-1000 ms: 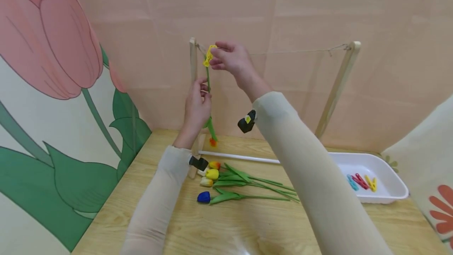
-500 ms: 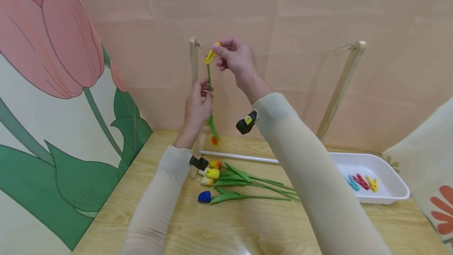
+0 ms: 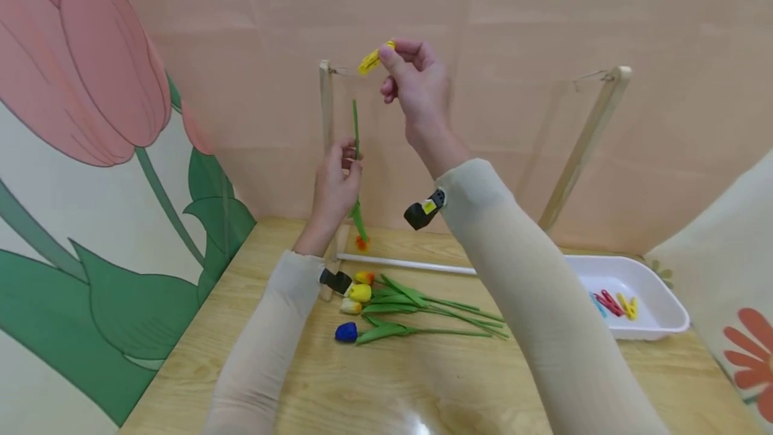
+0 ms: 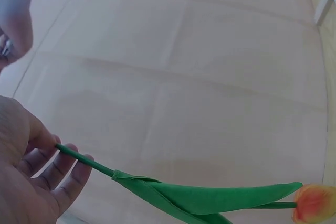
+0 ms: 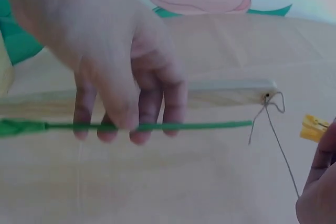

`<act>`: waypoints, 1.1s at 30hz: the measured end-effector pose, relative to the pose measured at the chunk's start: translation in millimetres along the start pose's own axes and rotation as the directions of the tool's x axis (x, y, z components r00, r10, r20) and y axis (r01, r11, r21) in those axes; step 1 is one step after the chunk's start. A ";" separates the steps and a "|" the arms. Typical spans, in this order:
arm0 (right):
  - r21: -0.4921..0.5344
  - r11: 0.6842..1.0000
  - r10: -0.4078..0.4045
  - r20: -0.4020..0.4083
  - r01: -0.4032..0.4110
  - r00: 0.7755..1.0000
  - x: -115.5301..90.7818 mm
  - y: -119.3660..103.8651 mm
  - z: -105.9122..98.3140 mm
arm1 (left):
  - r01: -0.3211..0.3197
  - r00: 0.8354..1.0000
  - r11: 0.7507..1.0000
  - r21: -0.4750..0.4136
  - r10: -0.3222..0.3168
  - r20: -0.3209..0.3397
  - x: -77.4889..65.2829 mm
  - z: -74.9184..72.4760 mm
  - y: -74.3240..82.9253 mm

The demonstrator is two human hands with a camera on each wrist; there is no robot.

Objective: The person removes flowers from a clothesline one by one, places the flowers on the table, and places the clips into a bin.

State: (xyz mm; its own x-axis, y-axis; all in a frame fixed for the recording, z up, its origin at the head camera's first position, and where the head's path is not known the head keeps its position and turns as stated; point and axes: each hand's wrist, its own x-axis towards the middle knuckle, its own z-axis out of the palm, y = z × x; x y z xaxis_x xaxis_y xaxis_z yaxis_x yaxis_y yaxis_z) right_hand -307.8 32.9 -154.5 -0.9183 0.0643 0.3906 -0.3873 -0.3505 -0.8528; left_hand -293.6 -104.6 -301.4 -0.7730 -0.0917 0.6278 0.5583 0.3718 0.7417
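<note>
Upside down by the left wooden post [image 3: 327, 103], an orange-red artificial tulip [image 4: 315, 203] hangs from my left hand [image 3: 337, 176], which pinches its green stem [image 5: 199, 126] between thumb and fingers. The stem's cut end points up, close to the string [image 5: 281, 153] tied at the post top, and no clip is on it. Higher and to the right, my right hand [image 3: 417, 79] pinches a yellow clothespin [image 3: 376, 58] between thumb and index finger. In the right wrist view the clothespin [image 5: 315, 128] shows at the right edge, apart from both stem and string.
Several tulips, among them a blue one [image 3: 346, 332] and a yellow one [image 3: 360, 293], lie on the wooden table [image 3: 386, 388]. A white tray [image 3: 664, 307] at the right holds red, yellow and blue clothespins. The right post [image 3: 588, 139] carries the string's other end; a white bar [image 3: 410, 263] runs low between posts.
My right hand has lifted the yellow clothespin up and to the right, off the stem end and string. My left hand with the tulip has stayed nearly in place.
</note>
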 end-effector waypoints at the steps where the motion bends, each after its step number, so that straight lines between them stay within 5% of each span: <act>1: -0.013 1.000 -0.002 0.013 0.002 1.000 -0.1 -0.3 -2.2 | 0.001 1.000 1.000 -0.003 -0.001 0.005 -0.1 0.2 -0.1; 11: -0.241 0.970 0.006 0.156 0.032 0.988 -7.0 7.3 -37.2 | -0.017 0.995 0.998 0.063 0.011 0.096 -6.5 -0.7 -2.8; 20: -0.419 0.906 0.031 0.208 0.061 0.978 -26.5 11.8 -74.2 | -0.080 0.971 0.990 0.112 0.052 0.233 -26.9 9.4 -0.2; 25: -0.504 0.857 0.015 0.233 0.107 0.972 -38.8 11.5 -90.2 | -0.166 0.947 0.968 0.188 0.103 0.304 -35.4 10.3 3.8; 33: -0.502 0.851 -0.016 0.265 0.153 0.964 -54.0 11.5 -117.6 | -0.259 0.892 0.935 0.240 0.137 0.430 -45.7 14.3 6.2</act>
State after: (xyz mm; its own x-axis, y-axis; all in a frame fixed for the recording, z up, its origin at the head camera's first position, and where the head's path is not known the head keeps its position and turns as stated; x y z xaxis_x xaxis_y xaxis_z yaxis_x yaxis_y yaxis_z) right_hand -272.3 135.2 -226.1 -0.8571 -0.1803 0.4826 -0.5111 0.1805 -0.8403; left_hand -259.1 -84.8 -328.8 -0.7429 0.3667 0.5600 0.6504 0.5933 0.4743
